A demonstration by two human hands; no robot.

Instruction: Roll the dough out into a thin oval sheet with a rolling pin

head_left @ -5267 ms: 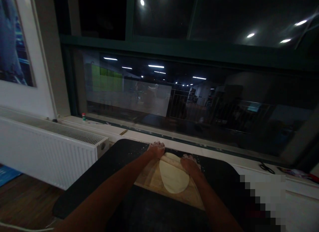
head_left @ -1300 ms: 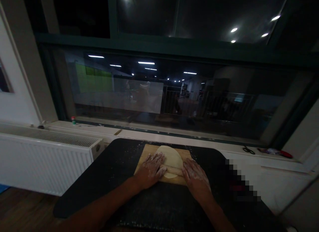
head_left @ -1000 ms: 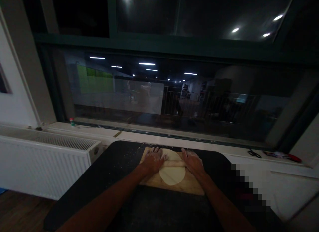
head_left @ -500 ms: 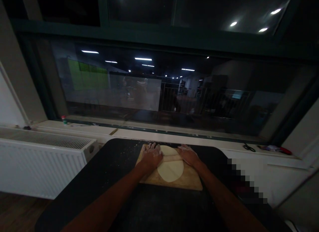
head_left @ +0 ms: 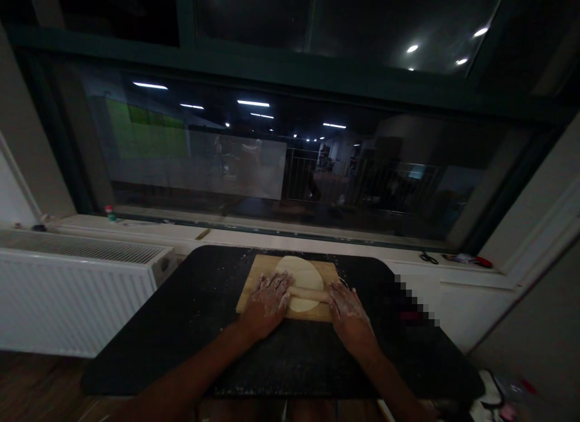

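A pale wooden rolling pin (head_left: 309, 294) lies crosswise over the near half of a flat, rounded sheet of dough (head_left: 296, 268). Under the dough is a light wooden board (head_left: 260, 266), partly covered by my hands. My left hand (head_left: 268, 300), dusted with flour, is on the pin's left end with its fingers pointing forward. At the opposite end, my floury right hand (head_left: 348, 308) holds the pin near the board's right edge. Both palms are over the pin, so its ends are hidden.
The board rests on a black table (head_left: 203, 325) speckled with flour. A white radiator (head_left: 77, 295) stands at the left. On the windowsill (head_left: 272, 237) are a small red-and-green container (head_left: 110, 214) and, farther right, black-handled scissors (head_left: 428, 258).
Both hands have drawn the rolling pin toward me, from the dough's far half to its near half. The board sits at a different angle, and my view has shifted slightly.
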